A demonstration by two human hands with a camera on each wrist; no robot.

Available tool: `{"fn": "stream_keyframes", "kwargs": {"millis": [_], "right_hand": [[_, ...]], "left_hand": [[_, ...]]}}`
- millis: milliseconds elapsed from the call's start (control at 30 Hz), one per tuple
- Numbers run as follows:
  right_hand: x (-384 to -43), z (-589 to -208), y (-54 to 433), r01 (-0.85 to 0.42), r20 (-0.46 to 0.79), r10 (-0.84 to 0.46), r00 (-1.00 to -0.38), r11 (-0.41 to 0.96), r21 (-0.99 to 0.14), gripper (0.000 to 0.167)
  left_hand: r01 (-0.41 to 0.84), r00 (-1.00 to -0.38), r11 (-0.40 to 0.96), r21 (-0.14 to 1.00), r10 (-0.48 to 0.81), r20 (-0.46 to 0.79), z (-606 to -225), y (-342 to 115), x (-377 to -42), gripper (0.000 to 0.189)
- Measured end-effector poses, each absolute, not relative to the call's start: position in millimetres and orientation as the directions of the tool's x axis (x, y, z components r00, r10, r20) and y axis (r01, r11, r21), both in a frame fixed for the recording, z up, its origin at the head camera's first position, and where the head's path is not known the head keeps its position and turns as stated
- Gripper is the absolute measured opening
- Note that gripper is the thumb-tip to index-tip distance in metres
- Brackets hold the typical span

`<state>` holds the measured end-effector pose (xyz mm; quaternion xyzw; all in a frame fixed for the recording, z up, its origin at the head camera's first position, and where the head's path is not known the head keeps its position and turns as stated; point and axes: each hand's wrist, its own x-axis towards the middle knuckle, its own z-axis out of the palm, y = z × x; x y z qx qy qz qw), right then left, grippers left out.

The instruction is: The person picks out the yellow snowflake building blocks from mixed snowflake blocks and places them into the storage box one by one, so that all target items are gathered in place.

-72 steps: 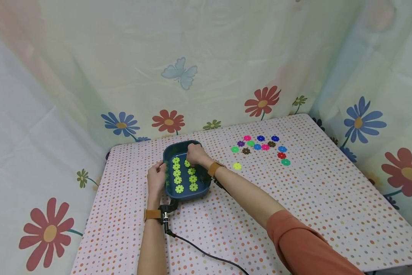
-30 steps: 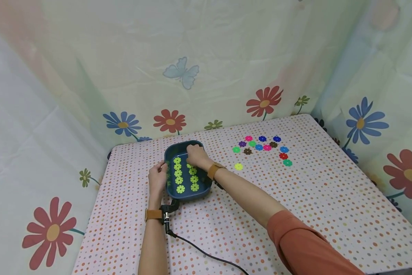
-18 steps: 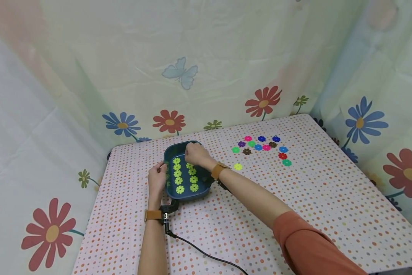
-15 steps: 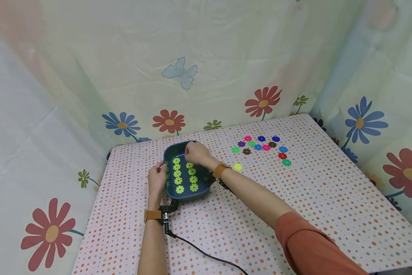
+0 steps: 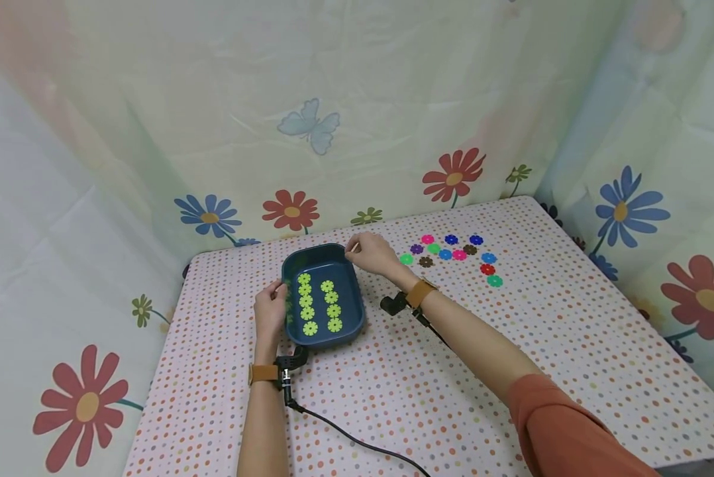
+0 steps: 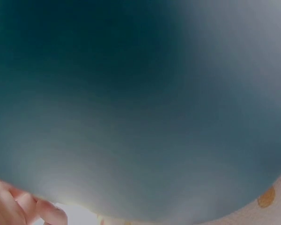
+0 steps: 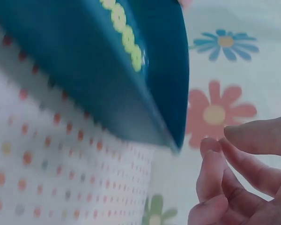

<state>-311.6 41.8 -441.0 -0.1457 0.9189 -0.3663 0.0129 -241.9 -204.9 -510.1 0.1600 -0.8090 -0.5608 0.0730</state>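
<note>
A deep dark-blue tray [image 5: 348, 311] with rounded corners sits on the table. On its floor lie two lengthwise rows of yellow-green flower-shaped discs [image 5: 306, 301], the right row [image 5: 333, 310] a little shorter at the far end. My left hand [image 5: 270, 308] holds the tray's left rim, fingers curled at the edge; the left wrist view is mostly filled by the tray's blurred wall [image 6: 131, 140]. Above the far right corner of the tray is my right hand [image 5: 373, 255]. Its thumb and fingers [image 7: 253, 136] are loosely bent, with nothing between the tips.
Right of the tray lie scattered flower discs in pink, blue, green, brown, purple and red [image 5: 487, 269]. The dotted cloth [image 5: 512, 371] covers the table. A black cable [image 5: 357, 438] runs from the left wrist camera across the front. A flower-printed curtain [image 5: 381, 132] stands behind.
My right hand has lifted from the right row and moved right, out over the tray's far corner. The row's far disc now shows, and the loose yellow disc is hidden behind my right arm.
</note>
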Motion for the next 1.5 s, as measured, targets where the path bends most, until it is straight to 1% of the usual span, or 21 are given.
{"fn": "stream_keyframes", "kwargs": {"millis": [167,333,533,800,1000,1200,1300,1400,1500], "right_hand": [[-313.0,-445.7,77.5,-0.223,0.093,-0.227,-0.97,0.663,-0.714,0.018],[-313.0,-454.8,111.5,-0.178,0.068,-0.192,-0.979,0.645,-0.743,0.022],[-308.8,-468.2,146.6,-0.112,0.03,-0.131,-0.991,0.673,-0.732,0.024],[-298.3,-484.3,178.2,-0.059,-0.015,-0.099,-0.995,0.698,-0.714,0.025],[-292.9,-494.4,188.2,-0.049,-0.031,-0.102,-0.994,0.701,-0.711,0.026],[-287.7,-504.6,185.8,-0.074,-0.044,-0.145,-0.988,0.713,-0.697,0.021],[-284.8,-506.5,181.8,-0.066,-0.072,-0.161,-0.984,0.715,-0.696,0.02],[-282.7,-507.1,177.5,-0.053,-0.102,-0.169,-0.98,0.723,-0.689,0.022],[-281.1,-507.7,173.5,-0.045,-0.126,-0.171,-0.977,0.746,-0.665,0.029]], "left_hand": [[-0.17,-0.94,0.322,0.931,-0.335,-0.056,-510.9,-206.3,-242.3,0.047],[-0.158,-0.942,0.327,0.931,-0.333,-0.043,-511.3,-206.6,-241.9,0.046],[-0.141,-0.947,0.334,0.932,-0.319,-0.029,-511.1,-206.4,-240.3,0.046],[-0.115,-0.952,0.347,0.931,-0.305,-0.005,-509.2,-206.0,-237.9,0.046],[-0.138,-0.949,0.336,0.932,-0.314,-0.027,-506.9,-204.9,-238.8,0.046],[-0.156,-0.946,0.336,0.929,-0.323,-0.042,-507.2,-204.9,-240.5,0.046],[-0.161,-0.945,0.337,0.928,-0.324,-0.046,-507.8,-205.0,-240.9,0.046],[-0.163,-0.944,0.34,0.926,-0.325,-0.046,-508.2,-204.9,-240.8,0.046],[-0.158,-0.945,0.34,0.927,-0.324,-0.043,-508.5,-204.8,-240.3,0.046]]}}
